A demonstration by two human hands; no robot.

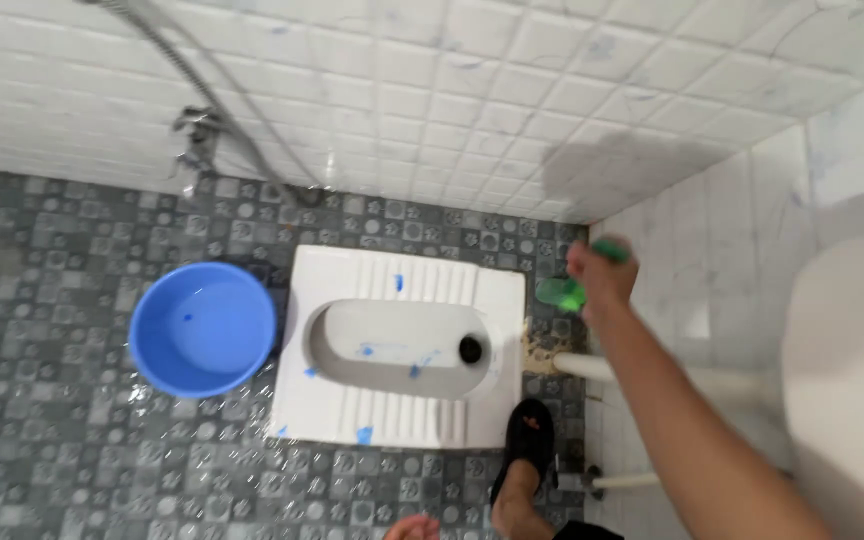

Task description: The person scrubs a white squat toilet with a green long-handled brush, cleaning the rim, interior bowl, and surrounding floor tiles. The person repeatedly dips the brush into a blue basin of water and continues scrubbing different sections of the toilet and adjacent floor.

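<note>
My right hand [597, 278] reaches out toward the corner by the right wall and is closed around a green bottle [562, 294], which is blurred by motion. The bottle hangs above the floor just right of the white squat toilet pan [352, 410]. The pan has blue streaks of liquid in its bowl and on its ribbed footrests. A small skin-coloured bit, probably my left hand [413, 527], shows at the bottom edge; too little is visible to tell its state. My foot in a black sandal [529, 445] stands at the pan's near right corner.
A round blue bucket [202, 327] sits on the wet grey patterned floor left of the pan. A spray hose and tap [197, 125] hang on the white tiled back wall. A white pipe [584, 366] runs along the right wall, and a white rounded fixture [852, 380] stands at far right.
</note>
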